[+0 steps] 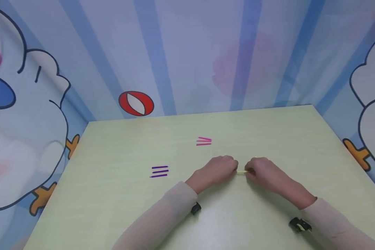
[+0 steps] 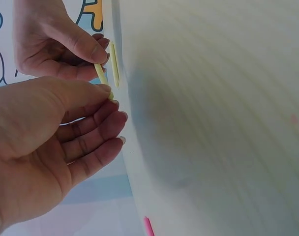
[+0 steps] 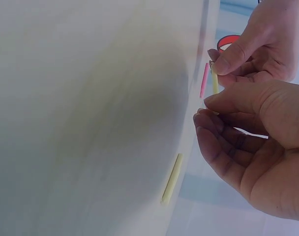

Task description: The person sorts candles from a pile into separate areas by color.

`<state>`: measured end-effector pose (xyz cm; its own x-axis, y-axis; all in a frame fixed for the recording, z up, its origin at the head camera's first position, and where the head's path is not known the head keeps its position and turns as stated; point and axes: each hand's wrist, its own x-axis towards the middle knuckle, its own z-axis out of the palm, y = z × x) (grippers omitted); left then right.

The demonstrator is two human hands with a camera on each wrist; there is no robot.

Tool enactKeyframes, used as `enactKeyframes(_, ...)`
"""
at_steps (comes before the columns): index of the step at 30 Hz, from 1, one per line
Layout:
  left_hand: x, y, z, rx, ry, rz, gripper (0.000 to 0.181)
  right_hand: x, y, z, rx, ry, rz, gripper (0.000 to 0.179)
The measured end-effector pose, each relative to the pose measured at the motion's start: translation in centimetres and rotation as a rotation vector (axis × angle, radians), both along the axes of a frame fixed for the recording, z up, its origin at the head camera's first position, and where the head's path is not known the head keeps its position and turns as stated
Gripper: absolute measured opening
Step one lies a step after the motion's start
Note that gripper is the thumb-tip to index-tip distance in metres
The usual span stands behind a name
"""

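Observation:
A thin pale-yellow stick (image 1: pixel 242 172) spans the gap between my two hands, just above the table. My left hand (image 1: pixel 217 171) pinches its left end between thumb and index finger. At the other end, the thumb and fingers of my right hand (image 1: pixel 268 175) pinch it too. Both wrist views show this stick (image 2: pixel 101 74) with its ends partly covered by fingertips. A second yellow stick (image 3: pixel 172 179) lies on the table beyond my right hand, mostly hidden behind that hand in the head view.
Three pink sticks (image 1: pixel 204 141) lie close together behind my left hand. Three purple sticks (image 1: pixel 159 171) lie in a row farther left. The pale-green table (image 1: pixel 118 208) meets printed cartoon walls (image 1: pixel 200 52) at the back and sides.

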<state>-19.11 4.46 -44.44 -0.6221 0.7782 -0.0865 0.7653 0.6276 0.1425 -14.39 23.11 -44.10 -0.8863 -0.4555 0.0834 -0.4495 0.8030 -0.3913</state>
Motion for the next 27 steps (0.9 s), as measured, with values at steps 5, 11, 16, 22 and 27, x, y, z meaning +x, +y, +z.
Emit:
enactKeyframes(5,-0.2,0.5,0.1,0.002,0.01,0.001,0.011,-0.1,0.5,0.0,-0.006,0.005,-0.012,0.014)
enactKeyframes(11,-0.3,1.0,0.4,0.005,0.029,-0.011,0.012,-0.1,0.9,0.1,0.002,0.009,-0.014,0.014)
enactKeyframes(16,-0.3,1.5,0.4,-0.01,0.041,-0.018,0.013,-0.1,1.2,0.1,0.007,0.004,-0.036,0.012)
enactKeyframes(22,-0.3,2.5,0.3,-0.057,0.059,-0.013,0.013,0.0,1.8,-0.1,0.012,0.012,-0.06,0.012)
enactKeyframes(27,-0.3,3.5,-0.1,-0.081,0.09,-0.012,0.014,0.1,2.4,-0.4,0.007,0.012,-0.08,0.012)
